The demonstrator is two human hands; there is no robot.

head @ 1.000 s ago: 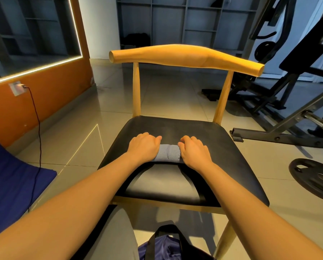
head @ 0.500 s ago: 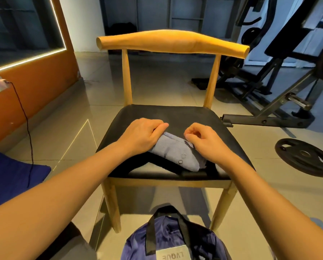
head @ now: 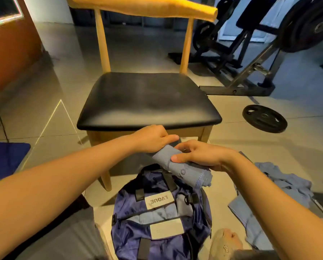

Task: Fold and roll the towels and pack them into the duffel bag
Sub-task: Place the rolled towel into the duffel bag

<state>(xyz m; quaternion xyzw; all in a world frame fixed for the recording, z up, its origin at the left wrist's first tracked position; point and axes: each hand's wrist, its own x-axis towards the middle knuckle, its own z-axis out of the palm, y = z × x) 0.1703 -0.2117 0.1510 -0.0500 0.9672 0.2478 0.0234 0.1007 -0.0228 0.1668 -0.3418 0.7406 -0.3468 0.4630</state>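
As I look down past my forearms, a wooden chair (head: 149,102) with a black padded seat fills the upper middle of the view. Gym equipment stands behind it to the right. On the floor just in front of the chair lies a purple duffel bag (head: 130,209), its zip open. Pale blue towel rolls (head: 157,212) show side by side in the gap, so part of the packing looks done. To the right of the bag, loose blue towels (head: 284,186) lie crumpled on the tiles within my reach, probably waiting to be folded. A black weight plate (head: 264,118) lies flat on the floor further off.

Above the far end of the bag I hold a rolled blue towel (head: 186,172), tilted with its lower end toward the bag. My left hand (head: 153,139) is curled round its upper end. My right hand (head: 203,156) pinches its middle between thumb and fingers. The two grips, I judge, stop the roll unwinding before it goes into the opening.
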